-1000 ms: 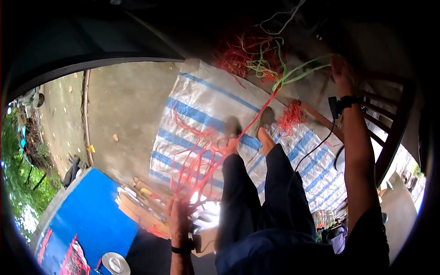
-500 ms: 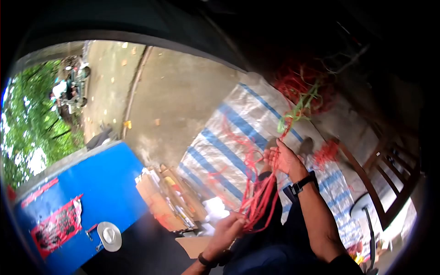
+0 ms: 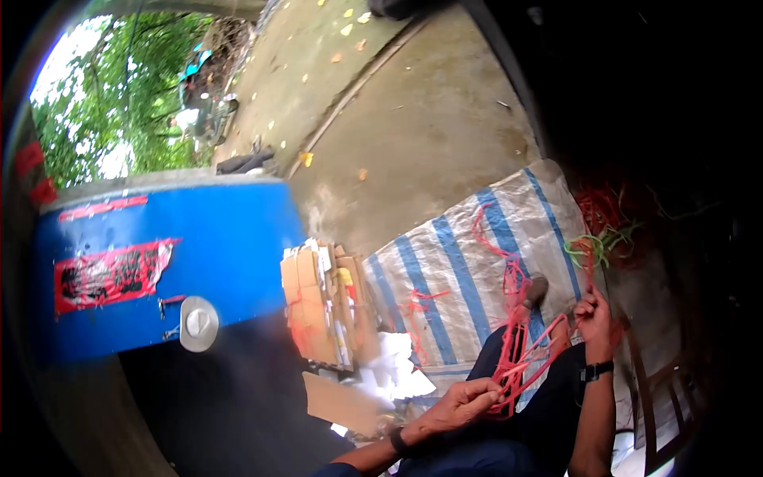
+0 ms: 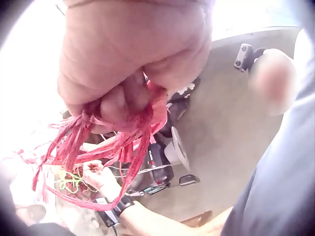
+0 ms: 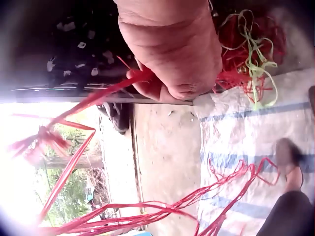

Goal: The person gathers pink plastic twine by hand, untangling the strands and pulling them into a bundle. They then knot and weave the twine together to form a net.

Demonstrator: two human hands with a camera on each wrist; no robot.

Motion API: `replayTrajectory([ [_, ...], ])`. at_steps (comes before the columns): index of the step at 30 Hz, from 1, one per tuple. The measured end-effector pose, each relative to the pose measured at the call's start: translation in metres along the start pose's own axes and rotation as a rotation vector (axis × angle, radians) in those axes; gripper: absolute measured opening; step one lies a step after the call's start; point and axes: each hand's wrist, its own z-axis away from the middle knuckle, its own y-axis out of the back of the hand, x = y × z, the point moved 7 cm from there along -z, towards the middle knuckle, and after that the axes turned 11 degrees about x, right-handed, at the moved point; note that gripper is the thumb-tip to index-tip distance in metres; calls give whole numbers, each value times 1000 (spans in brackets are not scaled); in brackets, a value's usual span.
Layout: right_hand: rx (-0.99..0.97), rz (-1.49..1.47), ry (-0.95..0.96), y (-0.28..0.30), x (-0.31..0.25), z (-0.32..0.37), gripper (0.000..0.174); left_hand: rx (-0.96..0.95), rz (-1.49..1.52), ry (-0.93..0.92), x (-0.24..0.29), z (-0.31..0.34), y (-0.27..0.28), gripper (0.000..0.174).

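Observation:
My left hand (image 3: 461,404) grips a loose bundle of red plastic twine (image 3: 513,358) above my lap. In the left wrist view its fingers curl round crumpled red strands (image 4: 133,147) that loop down below the fist. Farther out to the right, my right hand (image 3: 594,322) pinches a red strand, and a length of twine stretches between both hands. The right wrist view shows that strand (image 5: 106,93) leaving the curled fingers, with the fingertips partly hidden behind the hand. Just past the right hand lies some green twine (image 3: 596,248) beside a tangled red heap (image 5: 236,39).
A blue-and-white striped sheet (image 3: 421,274) covers the ground under my feet, with stray red strands on it. Flattened cardboard (image 3: 302,278) stands stacked at the left near white paper (image 3: 395,370). Beyond are a blue panel (image 3: 230,230) and a pale hat (image 3: 199,323). A wooden chair (image 3: 653,421) is at right.
My right hand has come back from the far green twine toward the left hand and now pinches a red strand. The left hand keeps its bundle. The head view has swung left.

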Motion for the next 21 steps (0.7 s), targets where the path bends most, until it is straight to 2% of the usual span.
replayTrajectory([
  [2, 24, -62, 6, 26, -27, -14, 16, 8, 39, -40, -9, 1, 4, 20],
  [4, 32, 31, 140, 40, -67, -16, 17, 75, 43, -72, -24, -2, 22, 19],
  [6, -23, 5, 157, 41, -111, -6, 17, 249, 77, -30, -54, -8, 52, 20],
  [7, -24, 17, 151, 34, -129, 7, 17, 331, 122, 82, -54, -5, 66, 22],
  [8, -51, 78, 287, 23, -156, 29, 17, 389, 250, 154, -71, -8, 83, 24],
  [9, -75, 138, 430, 16, -177, 46, 17, 449, 227, 119, -70, -6, 102, 23],
  [10, -60, 144, 446, 6, -180, 58, 17, 554, 375, 153, -80, -10, 112, 21],
  [11, -154, 155, 501, -6, -190, 76, 17, 550, 338, 53, -78, -9, 122, 18],
  [12, -229, 167, 580, -19, -200, 109, 16, 586, 134, -31, -64, -4, 126, 18],
  [13, -422, 259, 398, -36, -178, 125, 15, 572, -85, -116, -105, -15, 152, 23],
  [14, -123, 97, 400, -37, -163, 135, 14, 500, 132, -70, -115, -22, 152, 18],
  [15, -76, 124, 235, -17, -165, 124, 14, 601, 362, 91, -76, -16, 128, 18],
  [16, 79, 208, 422, -16, -171, 139, 13, 542, 280, -86, -82, -25, 138, 15],
  [17, 13, 224, 512, -28, -180, 162, 13, 636, 547, 112, -75, -23, 124, 12],
  [18, -133, 211, 564, -47, -187, 182, 13, 666, 507, 154, -97, -29, 141, 12],
  [19, -279, 203, 605, -62, -191, 205, 13, 688, 498, 154, -95, -30, 140, 13],
  [20, -245, 191, 632, -60, -198, 209, 13, 592, 472, 170, -106, -29, 150, 19],
  [21, -120, 205, 575, -52, -202, 201, 15, 579, 474, 175, -103, -32, 145, 21],
])
